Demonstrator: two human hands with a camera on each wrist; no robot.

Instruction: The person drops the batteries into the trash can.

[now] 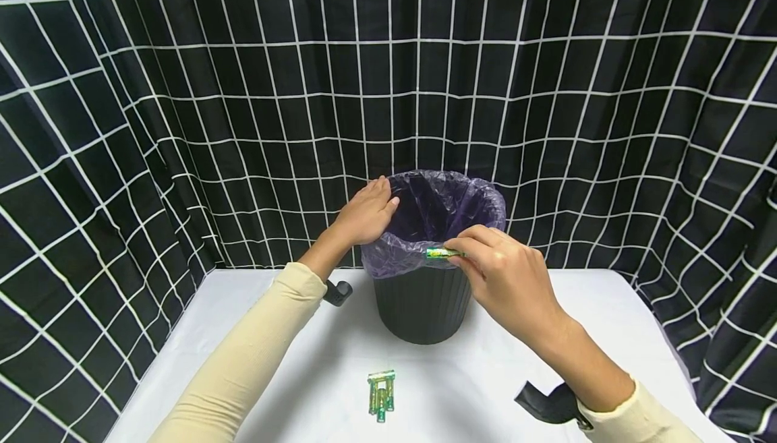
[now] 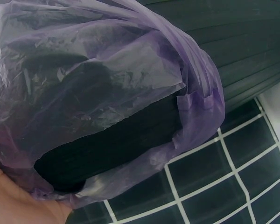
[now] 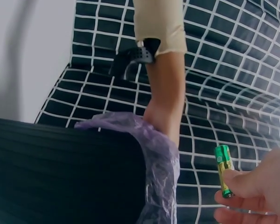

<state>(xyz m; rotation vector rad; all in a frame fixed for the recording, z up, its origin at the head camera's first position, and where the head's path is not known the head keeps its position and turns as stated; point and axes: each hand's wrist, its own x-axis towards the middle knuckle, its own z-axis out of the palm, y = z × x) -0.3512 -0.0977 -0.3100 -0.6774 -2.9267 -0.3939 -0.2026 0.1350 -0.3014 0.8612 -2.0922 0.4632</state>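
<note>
Between thumb and fingers, my right hand (image 1: pixel 510 274) pinches a green and yellow battery (image 1: pixel 438 253) above the near rim of a black bin (image 1: pixel 421 308). A thin purple bin liner (image 1: pixel 394 257) is folded over the bin's rim. My left hand (image 1: pixel 367 214) rests on the rim's left side, its fingers straight on the liner. In the left wrist view the liner (image 2: pixel 200 112) hangs over the ribbed bin wall, with only part of the hand in the corner. The right wrist view shows the battery (image 3: pixel 222 168) held upright, apart from the liner.
Several more green and yellow batteries (image 1: pixel 381 399) lie in a small group on the white table (image 1: pixel 291 375), in front of the bin. Black curtains with a white grid (image 1: pixel 303 92) surround the table at the back and sides. Black straps hang at both wrists.
</note>
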